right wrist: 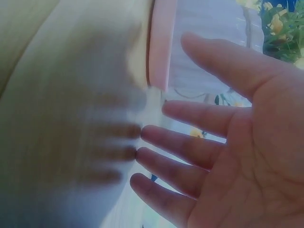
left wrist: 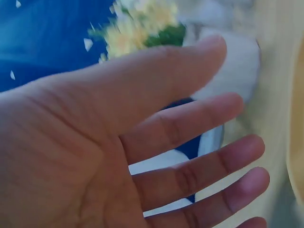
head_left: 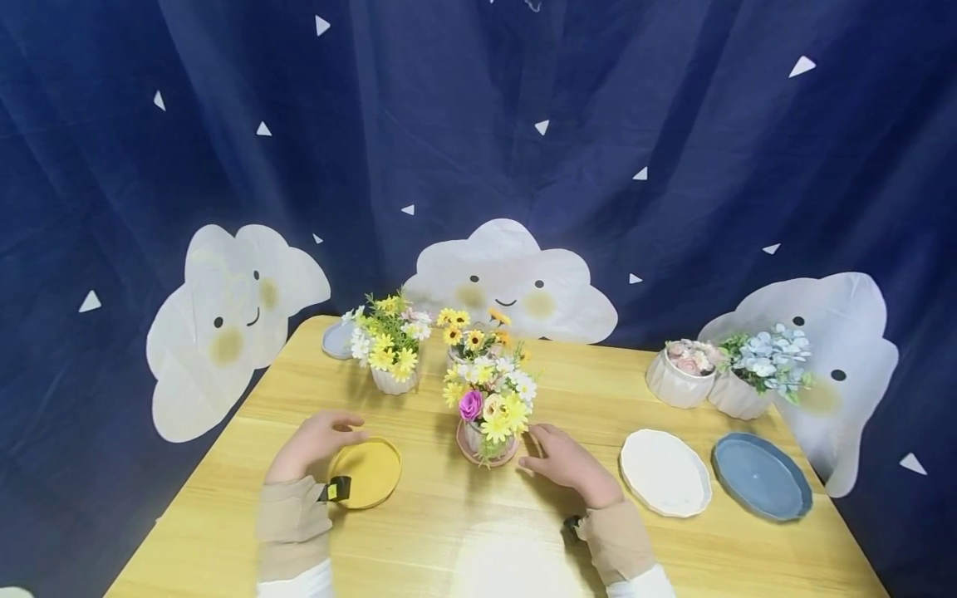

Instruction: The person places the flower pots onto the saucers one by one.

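Note:
A white pot of mixed flowers (head_left: 489,399), with a purple rose among yellow and white blooms, stands on a pink saucer (head_left: 465,450) mid-table. My right hand (head_left: 564,461) is just right of it, fingers spread and holding nothing; the right wrist view shows the fingers near the saucer's pink rim (right wrist: 161,45) and the ribbed pot (right wrist: 213,66). On the left, my left hand (head_left: 317,440) hovers by the far left edge of a yellow saucer (head_left: 370,473). Its fingers (left wrist: 204,161) are extended and apart, with nothing in the palm.
Behind stand a pot of yellow and white flowers (head_left: 392,380) and orange sunflowers (head_left: 473,339). A grey-blue saucer (head_left: 338,340) lies at the back left. To the right are a white plate (head_left: 665,473), a blue plate (head_left: 763,477), a pink-flower pot (head_left: 680,382) and a blue-flower pot (head_left: 736,394).

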The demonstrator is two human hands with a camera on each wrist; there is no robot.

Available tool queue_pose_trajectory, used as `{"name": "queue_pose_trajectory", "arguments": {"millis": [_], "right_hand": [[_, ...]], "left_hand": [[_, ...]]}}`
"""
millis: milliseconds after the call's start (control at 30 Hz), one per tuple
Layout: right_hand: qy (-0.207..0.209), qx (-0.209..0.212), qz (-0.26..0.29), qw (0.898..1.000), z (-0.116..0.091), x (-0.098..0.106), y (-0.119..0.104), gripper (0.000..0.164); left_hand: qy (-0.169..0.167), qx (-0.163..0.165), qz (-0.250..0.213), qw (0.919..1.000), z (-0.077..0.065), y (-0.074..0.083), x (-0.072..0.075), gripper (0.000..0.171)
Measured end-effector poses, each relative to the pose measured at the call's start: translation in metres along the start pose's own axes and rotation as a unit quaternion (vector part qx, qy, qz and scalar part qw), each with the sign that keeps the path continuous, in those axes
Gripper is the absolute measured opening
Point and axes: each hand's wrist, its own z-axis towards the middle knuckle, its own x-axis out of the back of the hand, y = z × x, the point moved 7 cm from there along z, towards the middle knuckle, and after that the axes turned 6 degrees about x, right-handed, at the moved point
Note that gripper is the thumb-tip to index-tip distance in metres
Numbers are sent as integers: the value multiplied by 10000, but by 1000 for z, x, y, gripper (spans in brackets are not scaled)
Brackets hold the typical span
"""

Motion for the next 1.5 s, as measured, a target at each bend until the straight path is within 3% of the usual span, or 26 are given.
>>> {"name": "queue_pose_trajectory", "arguments": {"millis": [333,600,800,1067,1167,1367,1500], "right_hand": [[84,-71,131,9999,-4,6,4,60],[218,-69,188,9996,-5,11,8,59],[319,-132,224,9992,-5,14,12,58],[1163,113,345,9926,5,29,14,40],[1279,215,500,9903,10,32,17,38],[1125,309,985,9883,26,30,26,38],[933,286,1027,9899,39,26,32,39]], "left_hand": [[-298,1073,-464,9927,-5,-44,-3,27],[-550,1575,-950,9814,-11,-59,-12,13],[-521,1662,-1223,9771,-10,-61,-17,10],[-351,1687,-1245,9772,-3,-55,-23,7],[-332,1684,-1238,9774,1,-53,-26,7],[-333,1611,-1312,9776,8,-46,-31,9],[-289,1583,-1327,9780,11,-45,-34,12]]}}
